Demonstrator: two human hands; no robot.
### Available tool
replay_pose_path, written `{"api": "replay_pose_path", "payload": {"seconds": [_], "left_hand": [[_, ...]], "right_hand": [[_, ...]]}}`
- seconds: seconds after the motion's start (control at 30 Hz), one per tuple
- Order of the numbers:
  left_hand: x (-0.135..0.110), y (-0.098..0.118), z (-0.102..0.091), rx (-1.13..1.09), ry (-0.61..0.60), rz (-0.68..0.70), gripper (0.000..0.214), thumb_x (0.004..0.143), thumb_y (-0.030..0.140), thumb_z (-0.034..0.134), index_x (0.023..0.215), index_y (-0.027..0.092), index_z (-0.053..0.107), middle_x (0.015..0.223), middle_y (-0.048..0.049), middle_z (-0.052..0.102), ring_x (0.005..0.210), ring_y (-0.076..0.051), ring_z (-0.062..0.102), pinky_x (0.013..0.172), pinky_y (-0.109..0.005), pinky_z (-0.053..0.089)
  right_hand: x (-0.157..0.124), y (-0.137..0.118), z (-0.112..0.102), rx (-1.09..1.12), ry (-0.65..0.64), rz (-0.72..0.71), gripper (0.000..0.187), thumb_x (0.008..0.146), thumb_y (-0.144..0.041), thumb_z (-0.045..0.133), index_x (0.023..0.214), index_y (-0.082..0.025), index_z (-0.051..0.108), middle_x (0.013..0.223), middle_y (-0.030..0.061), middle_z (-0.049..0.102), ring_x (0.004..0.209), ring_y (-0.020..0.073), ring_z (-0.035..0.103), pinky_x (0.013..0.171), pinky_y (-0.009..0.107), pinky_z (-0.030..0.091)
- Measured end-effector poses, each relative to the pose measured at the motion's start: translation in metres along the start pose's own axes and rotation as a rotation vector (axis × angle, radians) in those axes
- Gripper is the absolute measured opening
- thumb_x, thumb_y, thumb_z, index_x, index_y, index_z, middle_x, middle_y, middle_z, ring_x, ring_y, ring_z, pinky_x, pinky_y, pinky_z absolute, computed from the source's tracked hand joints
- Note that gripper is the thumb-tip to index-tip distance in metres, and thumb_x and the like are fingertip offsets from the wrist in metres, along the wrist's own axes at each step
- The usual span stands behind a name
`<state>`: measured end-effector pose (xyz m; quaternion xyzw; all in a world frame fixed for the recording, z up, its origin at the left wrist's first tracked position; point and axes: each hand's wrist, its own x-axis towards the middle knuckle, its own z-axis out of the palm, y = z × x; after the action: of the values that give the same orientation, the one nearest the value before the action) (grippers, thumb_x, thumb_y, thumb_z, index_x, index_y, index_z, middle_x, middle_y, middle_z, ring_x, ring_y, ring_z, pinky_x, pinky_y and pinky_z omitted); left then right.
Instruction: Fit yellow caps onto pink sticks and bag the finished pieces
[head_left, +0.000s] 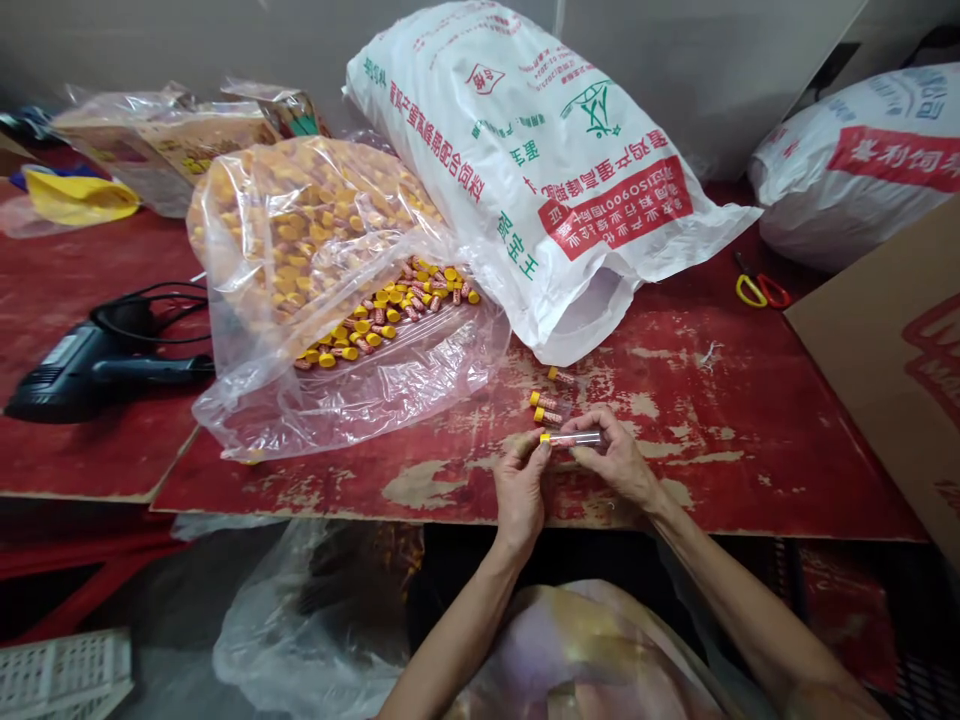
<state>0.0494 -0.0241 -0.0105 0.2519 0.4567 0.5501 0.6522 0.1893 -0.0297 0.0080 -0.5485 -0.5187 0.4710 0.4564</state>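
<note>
Both hands hold one clear tube [581,438] level, just below the open mouth of the sack [540,160], over the front part of the red table [720,420]. The left hand [520,490] pinches the end with the yellow cap [545,438] between thumb and fingertips. The right hand [619,462] is closed on the other end, fingers curled over the tube body. What is in the tube is too blurred to tell. Three loose tubes [546,407] with yellow caps lie on the table between the held tube and the sack mouth, close together, clear of the hands. Left of the sack and touching it is a clear bag [315,250] full of yellow-capped tubes, its mouth open toward the person. Far left of the sack a black tool [82,365] with a cord lies on the table. Right of the sack mouth are scissors [761,290] with one yellow and one red handle. Further right of the sack are a second sack [862,160] and cardboard [892,340].
</note>
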Motion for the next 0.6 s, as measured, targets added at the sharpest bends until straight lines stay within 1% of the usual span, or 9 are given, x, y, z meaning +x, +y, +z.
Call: {"api": "replay_pose_path", "payload": {"seconds": [0.07,0.13,0.17,0.23,0.33,0.47,0.57,0.6], "left_hand": [[-0.004,0.0,-0.002,0.142,-0.018,0.043,0.03,0.075,0.037,0.069,0.098,0.018,0.071,0.099,-0.0053,0.068,0.097,-0.018,0.061,0.093,-0.031,0.044],[-0.008,0.001,-0.002,0.251,-0.052,0.089,0.03,0.081,0.036,0.062,0.104,0.02,0.071,0.103,-0.0052,0.067,0.102,-0.019,0.059,0.096,-0.031,0.042],[-0.01,0.002,-0.002,0.287,-0.075,0.109,0.029,0.083,0.035,0.06,0.105,0.02,0.071,0.104,-0.0052,0.067,0.102,-0.019,0.059,0.096,-0.031,0.042],[-0.014,0.002,-0.001,0.336,-0.113,0.14,0.027,0.084,0.031,0.057,0.104,0.021,0.071,0.102,-0.0054,0.067,0.1,-0.019,0.059,0.094,-0.031,0.043],[-0.019,0.0,0.0,0.377,-0.161,0.147,0.027,0.084,0.028,0.054,0.104,0.02,0.071,0.098,-0.0062,0.066,0.095,-0.019,0.059,0.09,-0.031,0.044],[-0.022,-0.004,0.003,0.361,-0.203,0.133,0.03,0.083,0.025,0.053,0.107,0.021,0.07,0.102,-0.0064,0.065,0.097,-0.02,0.059,0.091,-0.032,0.044],[-0.019,-0.01,0.004,0.404,-0.255,0.137,0.029,0.083,0.021,0.048,0.1,0.021,0.071,0.096,-0.0061,0.065,0.091,-0.02,0.059,0.087,-0.033,0.046],[-0.017,-0.011,0.004,0.444,-0.286,0.148,0.028,0.082,0.019,0.047,0.095,0.021,0.072,0.092,-0.006,0.064,0.088,-0.02,0.059,0.085,-0.033,0.047]], "right_hand": [[-0.001,0.001,-0.002,-0.154,-0.054,-0.034,0.02,0.08,-0.033,0.058,0.095,-0.022,0.053,0.093,0.0027,0.063,0.079,0.0156,0.06,0.07,0.028,0.049],[-0.003,0.002,-0.004,-0.295,-0.115,-0.078,0.019,0.083,-0.032,0.055,0.099,-0.022,0.056,0.091,0.0021,0.063,0.079,0.016,0.059,0.072,0.029,0.048],[-0.005,0.003,-0.005,-0.327,-0.14,-0.093,0.02,0.084,-0.031,0.054,0.102,-0.022,0.058,0.092,0.0022,0.064,0.081,0.0164,0.059,0.073,0.029,0.047],[-0.009,0.004,-0.005,-0.308,-0.156,-0.093,0.024,0.086,-0.033,0.053,0.107,-0.022,0.059,0.097,0.0028,0.065,0.085,0.0172,0.061,0.076,0.029,0.048],[-0.017,0.007,-0.004,-0.3,-0.102,-0.07,0.027,0.086,-0.035,0.054,0.109,-0.022,0.06,0.099,0.0039,0.067,0.087,0.0183,0.063,0.078,0.031,0.05],[-0.026,0.01,0.001,-0.37,-0.004,-0.079,0.026,0.083,-0.038,0.056,0.104,-0.022,0.062,0.099,0.0055,0.069,0.089,0.0209,0.064,0.081,0.034,0.051],[-0.03,0.006,0.001,-0.367,0.075,-0.03,0.03,0.081,-0.046,0.056,0.098,-0.022,0.063,0.092,0.0061,0.07,0.081,0.0216,0.066,0.073,0.032,0.053],[-0.03,0.004,-0.002,-0.377,0.076,-0.001,0.031,0.081,-0.048,0.056,0.095,-0.022,0.063,0.09,0.0061,0.07,0.078,0.0217,0.066,0.069,0.032,0.053]]}}
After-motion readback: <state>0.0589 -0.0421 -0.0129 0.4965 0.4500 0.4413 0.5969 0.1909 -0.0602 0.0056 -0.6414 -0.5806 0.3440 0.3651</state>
